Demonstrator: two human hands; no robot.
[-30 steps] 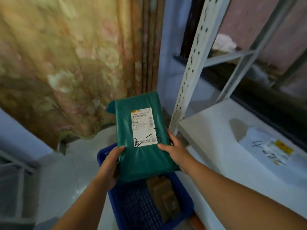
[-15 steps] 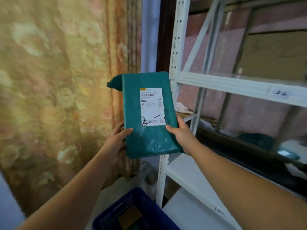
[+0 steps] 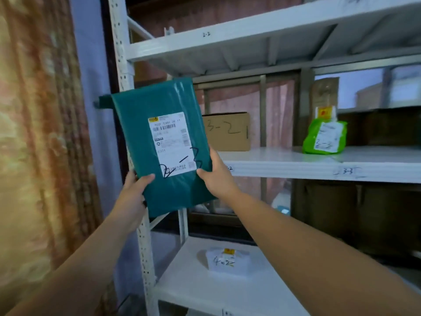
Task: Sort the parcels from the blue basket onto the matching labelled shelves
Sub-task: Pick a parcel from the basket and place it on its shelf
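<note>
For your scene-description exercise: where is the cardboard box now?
Head view, centre: the cardboard box stands on the middle shelf, right of the held teal parcel and left of the green parcel.

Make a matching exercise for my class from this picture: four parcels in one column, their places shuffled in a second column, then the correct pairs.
Things
1. teal parcel
2. cardboard box
3. light green parcel
4. white parcel

Places
A. on the lower shelf
B. held up by the left hand and right hand
C. right part of the middle shelf
D. left part of the middle shelf

Pairs: 1-B, 2-D, 3-C, 4-A
</note>
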